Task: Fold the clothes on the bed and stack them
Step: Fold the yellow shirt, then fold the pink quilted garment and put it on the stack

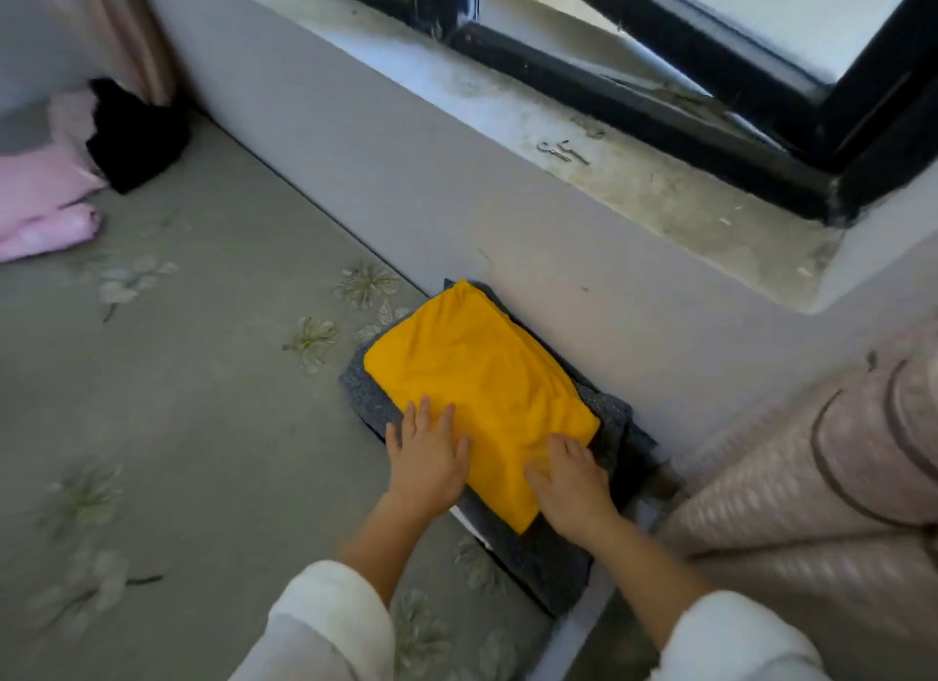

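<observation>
Head view: both hands [500, 464] press flat on yellow garment [482, 381].

Wall [457, 198] close behind stack [477, 371], rolled quilt [812, 477] right, bed [203, 401] open leftward (pink cloth [45, 198] far)

One view only, worn on the head — it looks forward and steeply down at the bed [193, 401]. The left hand [429, 459] and right hand [571, 487] sit low and centre, close beneath the lens, on the folded yellow garment [477, 371]. The wide angle bends the edges. The window sill [634, 188] slants across the top right, farther off — and a pink cloth [40, 208] lies at the far left edge, well away.
</observation>
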The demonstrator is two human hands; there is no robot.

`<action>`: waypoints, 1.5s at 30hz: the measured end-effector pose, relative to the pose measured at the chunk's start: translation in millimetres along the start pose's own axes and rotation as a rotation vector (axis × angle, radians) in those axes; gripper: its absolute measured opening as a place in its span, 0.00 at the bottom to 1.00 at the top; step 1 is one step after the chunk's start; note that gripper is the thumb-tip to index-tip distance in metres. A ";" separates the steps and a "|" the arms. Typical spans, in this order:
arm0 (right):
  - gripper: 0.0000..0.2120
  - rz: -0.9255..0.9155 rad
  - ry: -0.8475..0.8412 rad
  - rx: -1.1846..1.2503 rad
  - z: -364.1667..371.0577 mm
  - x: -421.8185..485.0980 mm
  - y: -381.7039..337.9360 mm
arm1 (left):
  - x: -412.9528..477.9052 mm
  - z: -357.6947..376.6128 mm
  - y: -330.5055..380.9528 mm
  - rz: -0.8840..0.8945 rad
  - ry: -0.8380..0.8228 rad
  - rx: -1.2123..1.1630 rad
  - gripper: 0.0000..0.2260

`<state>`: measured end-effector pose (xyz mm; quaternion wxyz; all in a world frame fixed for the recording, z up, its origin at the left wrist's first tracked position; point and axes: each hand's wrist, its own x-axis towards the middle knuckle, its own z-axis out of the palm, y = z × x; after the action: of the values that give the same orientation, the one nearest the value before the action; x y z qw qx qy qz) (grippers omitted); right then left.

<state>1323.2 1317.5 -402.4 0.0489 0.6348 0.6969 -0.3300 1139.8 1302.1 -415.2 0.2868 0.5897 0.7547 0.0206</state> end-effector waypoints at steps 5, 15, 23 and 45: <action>0.24 -0.147 -0.015 -0.024 -0.8 -61.1 -13.6 | -99.6 -9.7 2.5 -0.119 0.048 -0.130 0.21; 0.24 -0.561 -0.147 -0.191 61.6 -191.6 -75.4 | -330.6 12.8 -57.1 -0.506 0.270 -0.245 0.20; 0.25 -0.898 -0.340 -0.393 165.0 -305.3 -168.6 | -506.3 44.5 -142.2 -0.854 0.375 -0.355 0.20; 0.28 -1.460 -0.645 -0.692 555.8 -727.9 -447.1 | -992.4 97.5 -479.9 -1.372 0.656 -0.376 0.19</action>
<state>856.0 417.3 -301.9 0.2103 -0.1458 0.9431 -0.2122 902.0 231.4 -268.3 0.0930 -0.1033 0.9804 0.1394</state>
